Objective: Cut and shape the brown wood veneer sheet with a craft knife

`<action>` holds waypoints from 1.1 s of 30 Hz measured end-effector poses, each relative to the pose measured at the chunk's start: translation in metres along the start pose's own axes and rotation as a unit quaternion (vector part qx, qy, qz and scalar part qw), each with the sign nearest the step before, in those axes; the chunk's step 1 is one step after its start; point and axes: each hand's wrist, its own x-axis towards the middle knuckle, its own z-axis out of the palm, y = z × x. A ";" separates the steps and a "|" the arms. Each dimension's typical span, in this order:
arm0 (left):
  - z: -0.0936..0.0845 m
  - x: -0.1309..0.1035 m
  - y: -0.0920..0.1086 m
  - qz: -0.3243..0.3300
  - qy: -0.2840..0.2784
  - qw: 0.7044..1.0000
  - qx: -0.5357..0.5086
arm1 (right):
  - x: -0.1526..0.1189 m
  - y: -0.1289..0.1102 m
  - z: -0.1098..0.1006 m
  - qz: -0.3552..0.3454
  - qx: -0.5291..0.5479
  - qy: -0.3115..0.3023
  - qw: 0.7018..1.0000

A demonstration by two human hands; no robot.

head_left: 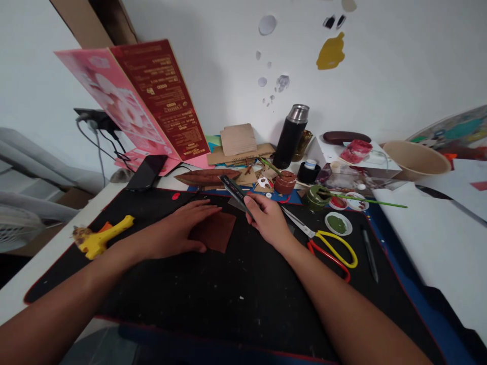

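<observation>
My left hand (178,228) lies with its fingers stretched out over the left part of a brown square piece (216,233), which looks like card or leather. Part of that piece is hidden under the hand. In my right hand (266,218) is a slim black utility knife (234,191), gripped between thumb and fingers and tilted up to the left. Whether its blade is out does not show. Scissors (319,235) with one yellow and one red handle lie just right of my right hand. All this is on a black mat (182,299) with a red edge.
A yellow glue gun (102,238) and a black phone (146,172) lie on the left. Jars of brown paint (285,182) and green paint (315,197), a black flask (291,137) and cardboard scraps (239,139) line the back. A dark pen (369,253) is at right.
</observation>
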 end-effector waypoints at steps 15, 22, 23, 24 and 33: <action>0.031 -0.008 0.003 -0.024 0.137 0.989 0.059 | 0.001 -0.009 0.000 0.042 0.045 0.004 0.998; 0.015 -0.002 0.030 0.046 0.180 0.981 0.050 | -0.001 -0.014 0.001 0.055 0.039 0.015 0.998; 0.016 -0.003 0.034 0.059 0.178 0.981 0.046 | -0.001 -0.014 0.001 0.058 0.037 0.013 0.998; 0.018 -0.004 0.037 0.068 0.180 0.980 0.045 | -0.002 -0.013 0.002 0.061 0.036 0.010 0.997; 0.026 -0.002 0.013 0.018 0.174 0.984 0.046 | -0.001 -0.019 -0.004 0.019 0.013 0.054 0.998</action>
